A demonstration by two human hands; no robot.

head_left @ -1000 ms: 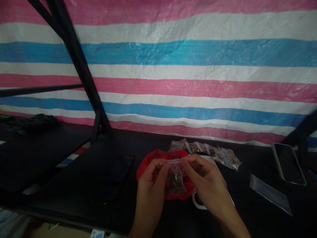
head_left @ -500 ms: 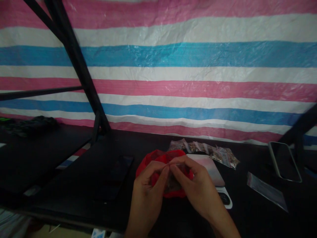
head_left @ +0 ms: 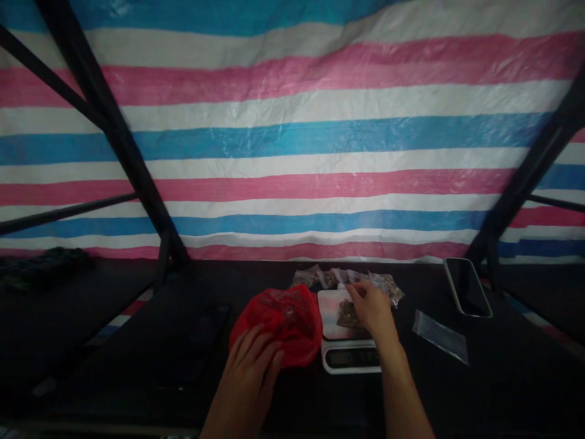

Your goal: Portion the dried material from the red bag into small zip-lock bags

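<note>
My right hand point(head_left: 369, 303) pinches the top of a small clear zip bag point(head_left: 347, 314) with brown bits in its lower part. That bag is over the pale plate of a white digital scale point(head_left: 351, 358); whether it presses on the plate I cannot tell. My left hand point(head_left: 253, 360) lies with its fingers stretched out against the near side of a red plastic bag point(head_left: 292, 314), which stands open left of the scale. What the red bag holds is too dark to make out.
Several filled zip bags point(head_left: 329, 278) lie in a row behind the scale. To the right are a flat zip bag point(head_left: 441, 336) and a phone point(head_left: 468, 288). A dark flat device point(head_left: 205, 332) lies left. Black frame bars point(head_left: 132, 146) slant up before a striped sheet point(head_left: 320, 183).
Both hands were together over the red bag at the zip bag's top. Now my right hand has carried it right to the scale, and my left has dropped onto the red bag. The view has shifted.
</note>
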